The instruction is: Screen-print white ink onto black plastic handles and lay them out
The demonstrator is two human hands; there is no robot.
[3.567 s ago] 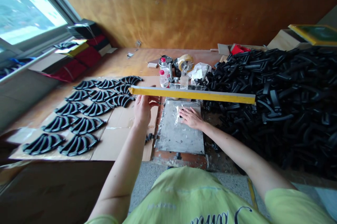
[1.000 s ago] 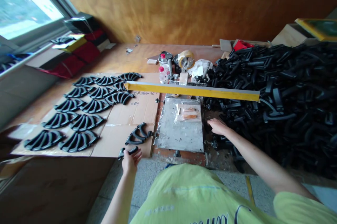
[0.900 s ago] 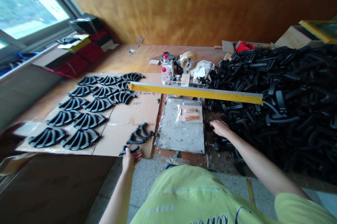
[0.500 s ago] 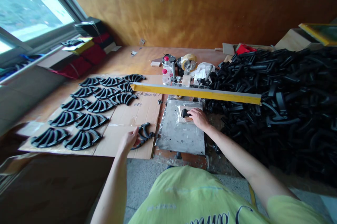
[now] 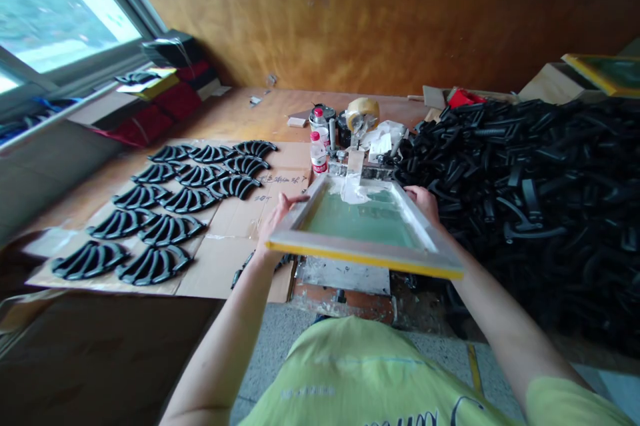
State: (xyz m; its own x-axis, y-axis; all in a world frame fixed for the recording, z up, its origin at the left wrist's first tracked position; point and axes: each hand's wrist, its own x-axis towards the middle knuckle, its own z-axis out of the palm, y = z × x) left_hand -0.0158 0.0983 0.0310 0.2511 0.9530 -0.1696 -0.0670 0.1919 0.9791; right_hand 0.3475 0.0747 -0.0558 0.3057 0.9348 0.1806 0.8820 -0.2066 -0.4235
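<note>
A screen printing frame (image 5: 367, 256) with greenish mesh and a yellow-taped front edge is tilted over the grey metal plate (image 5: 345, 276), hiding most of it. My left hand (image 5: 275, 219) grips the frame's left side, thumb uppermost. At the opposite side my right hand (image 5: 424, 203) has its fingers curled round the far right part of the rim. A pale upright strip (image 5: 355, 169) stands at the far end of the mesh. Beside my left wrist, a black ribbed plastic part (image 5: 241, 271) lies partly hidden on the cardboard (image 5: 235, 229).
Rows of black fan-shaped parts (image 5: 170, 226) cover the cardboard's left side. A large heap of black parts (image 5: 530, 213) fills the right. Behind the frame stand red-capped bottles (image 5: 319, 154) and a tape roll (image 5: 363, 113). Another yellow-edged frame (image 5: 607, 73) rests at the far right.
The screen frame has swung down from its raised position over the plate. My left hand has let go of the black fan-shaped part, my right hand has left the small black piece; both now grip the frame.
</note>
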